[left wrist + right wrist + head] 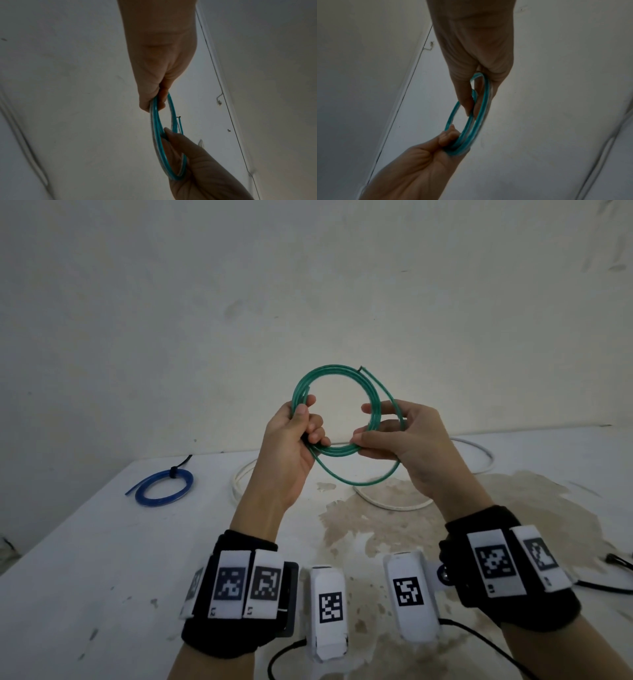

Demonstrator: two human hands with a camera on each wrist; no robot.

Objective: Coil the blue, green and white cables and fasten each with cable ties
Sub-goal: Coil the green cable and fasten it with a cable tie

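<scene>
Far off to the left on the table lies the blue cable, coiled flat with a dark tie already round it, well apart from both hands.

Moving right, the left hand is raised above the table with its fingers curled round the left side of the green cable. The strands are bunched in that fist, so I'd call it the anchor.

The green coil hangs between the two hands as an upright ring, its open face turned toward the person. One loose end pokes out at the top right, and a wider outer loop sags below the tidy turns.

On the right, the right hand pinches the lower right of the ring between thumb and fingers. It is the hand nearer that slack loop and stray end, so gathering them in looks like its job.

Behind and below the hands, the white cable sprawls uncoiled across the table. No tie shows on the green coil yet.
</scene>
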